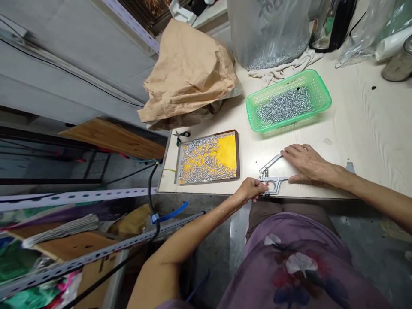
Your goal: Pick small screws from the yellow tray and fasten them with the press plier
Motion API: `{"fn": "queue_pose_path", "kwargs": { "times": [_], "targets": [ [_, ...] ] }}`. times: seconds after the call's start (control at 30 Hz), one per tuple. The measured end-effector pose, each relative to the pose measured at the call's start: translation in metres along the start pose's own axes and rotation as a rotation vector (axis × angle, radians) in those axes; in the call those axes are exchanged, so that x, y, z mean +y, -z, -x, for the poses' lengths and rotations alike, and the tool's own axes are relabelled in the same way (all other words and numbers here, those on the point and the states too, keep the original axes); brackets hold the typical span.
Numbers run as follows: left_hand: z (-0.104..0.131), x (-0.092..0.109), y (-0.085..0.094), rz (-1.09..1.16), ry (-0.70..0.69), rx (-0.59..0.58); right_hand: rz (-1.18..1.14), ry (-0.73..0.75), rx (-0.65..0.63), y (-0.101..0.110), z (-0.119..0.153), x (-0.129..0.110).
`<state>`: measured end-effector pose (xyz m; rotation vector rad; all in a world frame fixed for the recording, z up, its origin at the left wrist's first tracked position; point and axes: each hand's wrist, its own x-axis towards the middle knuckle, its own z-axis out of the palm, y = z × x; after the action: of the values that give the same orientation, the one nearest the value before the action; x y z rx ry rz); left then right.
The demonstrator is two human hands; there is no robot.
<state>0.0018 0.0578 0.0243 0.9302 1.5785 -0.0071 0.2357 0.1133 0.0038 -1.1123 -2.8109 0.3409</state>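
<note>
A metal hand tool with a lever and a spring (277,184) lies at the table's front edge. My right hand (305,163) is around its two handles, which stand apart, fingers on the upper lever and thumb by the lower one. At the tool's left end my left hand (252,189) is closed, its fingertips pinched at the jaw by a small red part; what they hold is too small to name. Left of the tool, a shallow tray with a yellow bottom (228,151) holds many small metal pieces. Similar pieces fill the green basket (283,128) behind.
Green-handled scissors (184,134) lie beside the tray. A crumpled brown paper bag (193,73) stands behind it. Along the back are a large clear plastic bag (268,34), a cloth (289,69) and a jar (399,64). A perforated metal rail (80,195) runs at the left.
</note>
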Motion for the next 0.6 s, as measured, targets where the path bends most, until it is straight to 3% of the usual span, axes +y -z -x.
{"fn": "queue_pose_path", "kwargs": {
  "times": [0.13, 0.2, 0.3, 0.37, 0.47, 0.6],
  "targets": [
    [0.002, -0.003, 0.001, -0.088, -0.015, 0.002, 0.04, 0.017, -0.029, 0.007, -0.001, -0.008],
    [0.006, -0.006, 0.003, -0.23, -0.105, 0.075, 0.065, 0.023, -0.041, 0.008, 0.001, -0.013],
    [0.012, -0.009, 0.002, -0.493, -0.437, 0.329, 0.11, 0.01, -0.043, 0.007, 0.005, -0.019],
    [0.009, -0.007, -0.002, -0.634, -0.683, 0.432, 0.134, 0.004, -0.036, 0.005, 0.007, -0.021],
    [-0.004, 0.002, -0.014, -0.824, -0.917, 0.42, 0.143, -0.003, -0.024, 0.004, 0.01, -0.023],
    [-0.022, 0.021, -0.026, -1.003, -0.929, 0.352, 0.109, -0.029, -0.021, 0.006, 0.012, -0.027]
  ]
}}
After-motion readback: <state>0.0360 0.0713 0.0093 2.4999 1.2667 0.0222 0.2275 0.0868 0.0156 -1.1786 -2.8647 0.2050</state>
